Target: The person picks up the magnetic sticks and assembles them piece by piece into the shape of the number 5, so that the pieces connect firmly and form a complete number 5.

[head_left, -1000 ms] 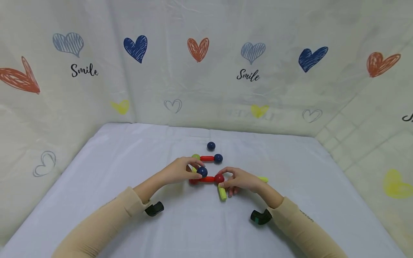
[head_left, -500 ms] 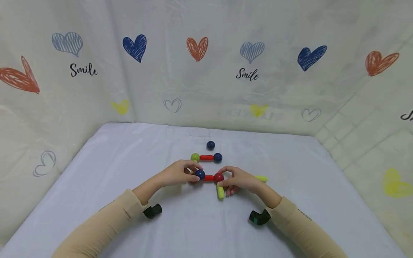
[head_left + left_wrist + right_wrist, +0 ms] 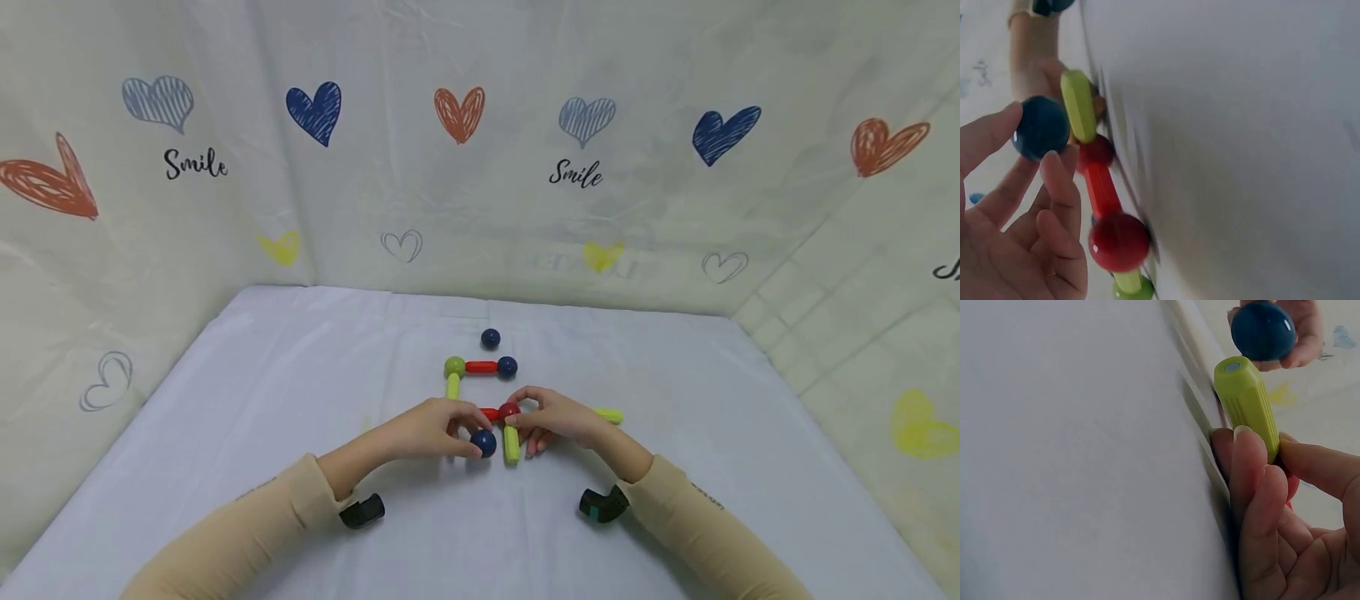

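Observation:
My left hand (image 3: 438, 429) pinches a dark blue ball (image 3: 1041, 128) between thumb and fingers, just left of the free end of a yellow-green rod (image 3: 1247, 403). My right hand (image 3: 555, 417) grips the red ball (image 3: 509, 411) at that rod's other end, thumb by the joint. From this ball a red rod (image 3: 1102, 189) runs to a second red ball (image 3: 1119, 242), which the left hand hides in the head view. Another yellow-green rod (image 3: 452, 387) leads on to a green ball (image 3: 454, 367), then a red rod (image 3: 482, 367) and a blue ball (image 3: 507, 367).
A loose dark blue ball (image 3: 491, 338) lies farther back on the white-covered table (image 3: 360, 342). Behind the right wrist lies a yellow-green rod (image 3: 611, 416), partly covered. A cloth printed with hearts hangs around the table's back and sides.
The left hand has carried its blue ball from above the left red ball toward me and right, beside the front yellow-green rod. My right hand keeps its hold with little movement.

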A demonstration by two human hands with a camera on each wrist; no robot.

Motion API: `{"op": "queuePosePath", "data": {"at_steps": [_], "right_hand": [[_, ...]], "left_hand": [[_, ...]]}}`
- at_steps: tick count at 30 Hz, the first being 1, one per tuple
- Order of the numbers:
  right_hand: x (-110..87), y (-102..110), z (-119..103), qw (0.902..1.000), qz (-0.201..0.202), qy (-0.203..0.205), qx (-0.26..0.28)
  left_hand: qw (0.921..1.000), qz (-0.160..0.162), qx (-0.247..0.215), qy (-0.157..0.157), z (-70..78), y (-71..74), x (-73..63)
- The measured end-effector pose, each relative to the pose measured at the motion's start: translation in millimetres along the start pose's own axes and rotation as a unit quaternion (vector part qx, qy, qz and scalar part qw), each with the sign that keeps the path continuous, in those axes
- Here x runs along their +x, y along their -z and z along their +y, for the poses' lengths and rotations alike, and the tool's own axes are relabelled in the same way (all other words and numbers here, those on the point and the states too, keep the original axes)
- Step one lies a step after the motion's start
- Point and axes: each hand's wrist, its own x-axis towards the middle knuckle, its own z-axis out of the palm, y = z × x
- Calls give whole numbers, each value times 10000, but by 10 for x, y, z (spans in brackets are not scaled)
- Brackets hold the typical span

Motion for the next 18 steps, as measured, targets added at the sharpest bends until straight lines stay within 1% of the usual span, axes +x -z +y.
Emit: {"op": "queuePosePath", "data": {"at_steps": [4,7,12,18], "right_hand": [[4,-8,-6,10000,14,-5,-18],[12,-11,-2,10000,50,-27,-42],[13,-8,8,10000,71,26,-34],[3,-15,2,9999,20,94,31]], "left_hand": [[9990,-418,-126,32,63,-100,-8],[9983,-583,-53,47,83,-152,12],[9984,-541,79,147,88,-190,72],[9979,-497,-239,336,60,-256,103]]}}
